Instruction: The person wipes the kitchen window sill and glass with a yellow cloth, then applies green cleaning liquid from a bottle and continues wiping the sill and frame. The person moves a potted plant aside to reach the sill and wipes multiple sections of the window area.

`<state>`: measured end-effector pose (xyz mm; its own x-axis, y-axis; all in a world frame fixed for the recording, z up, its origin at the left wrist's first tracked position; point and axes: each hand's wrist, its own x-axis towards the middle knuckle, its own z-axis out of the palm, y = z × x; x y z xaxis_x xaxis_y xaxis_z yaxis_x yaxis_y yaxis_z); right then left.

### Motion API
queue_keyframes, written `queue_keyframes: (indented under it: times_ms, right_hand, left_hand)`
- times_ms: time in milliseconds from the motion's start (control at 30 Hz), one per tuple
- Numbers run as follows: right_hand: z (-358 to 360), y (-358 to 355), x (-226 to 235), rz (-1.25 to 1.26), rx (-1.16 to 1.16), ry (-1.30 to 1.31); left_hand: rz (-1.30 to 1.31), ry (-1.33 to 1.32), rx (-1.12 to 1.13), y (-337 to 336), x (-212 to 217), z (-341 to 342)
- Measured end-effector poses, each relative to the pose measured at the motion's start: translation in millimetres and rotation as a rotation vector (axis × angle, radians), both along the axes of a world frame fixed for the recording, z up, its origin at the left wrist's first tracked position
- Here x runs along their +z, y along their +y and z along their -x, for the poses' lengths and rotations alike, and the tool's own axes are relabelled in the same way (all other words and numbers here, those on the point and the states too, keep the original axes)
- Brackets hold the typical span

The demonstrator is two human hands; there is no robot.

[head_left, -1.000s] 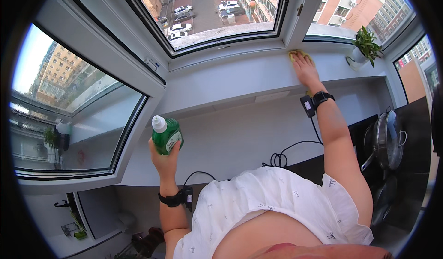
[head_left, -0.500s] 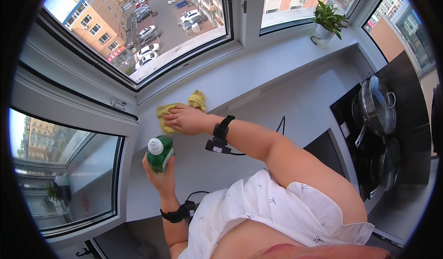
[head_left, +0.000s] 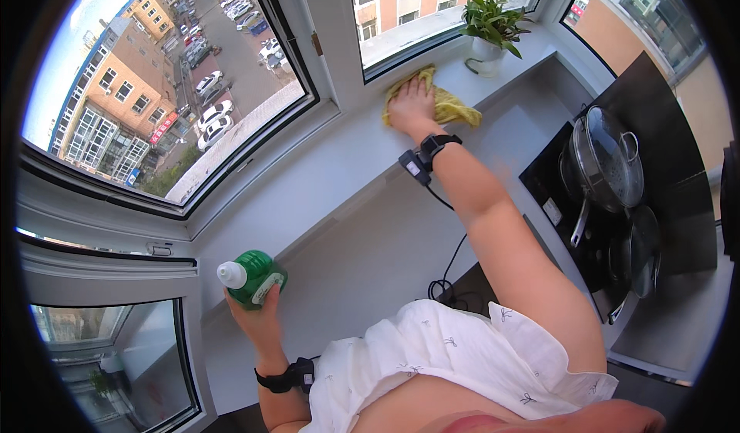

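Both hands busy; right hand (head_left: 410,101) moved yellow cloth (head_left: 447,105) rightward toward plant (head_left: 489,24); left hand (head_left: 258,313) grips green bottle (head_left: 253,277)

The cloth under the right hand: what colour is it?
Yellow cloth, clearest in the head view.

head-worn fisheye, downward over windowsill (head_left: 324,171)

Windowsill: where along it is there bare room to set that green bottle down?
The windowsill lies bare from the yellow cloth under the right hand leftward to the corner above the green bottle, which the left hand holds. The right end is crowded: cloth, then the potted plant. The stove carries lidded pots.
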<state>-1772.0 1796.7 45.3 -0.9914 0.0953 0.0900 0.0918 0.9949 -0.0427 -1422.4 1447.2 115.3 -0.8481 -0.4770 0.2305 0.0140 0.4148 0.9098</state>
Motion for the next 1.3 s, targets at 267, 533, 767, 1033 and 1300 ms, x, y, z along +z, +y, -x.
queue_keyframes:
  times_ms: [267, 533, 767, 1033, 1300]
  right_hand:
    - [-155, -155, -12, 0.887, 0.795, 0.106]
    - [-137, -148, -45, 0.264, 0.905, 0.423]
    - [-99, -73, -17, 0.266, 1.055, 0.149]
    - [-94, -77, 8, -0.022, 0.759, 0.138]
    - [-177, -340, -21, 0.35, 1.39, 0.338]
  left_hand:
    - [0.024, 0.249, -0.585, 143, 49, 213]
    - [0.174, -0.063, -0.547, 289, 6, 335]
    - [0.245, 0.094, -0.606, 227, 22, 271]
    - [0.247, -0.085, -0.083, -33, -44, -23]
    - [-0.223, 0.053, 1.045, -156, -70, -235]
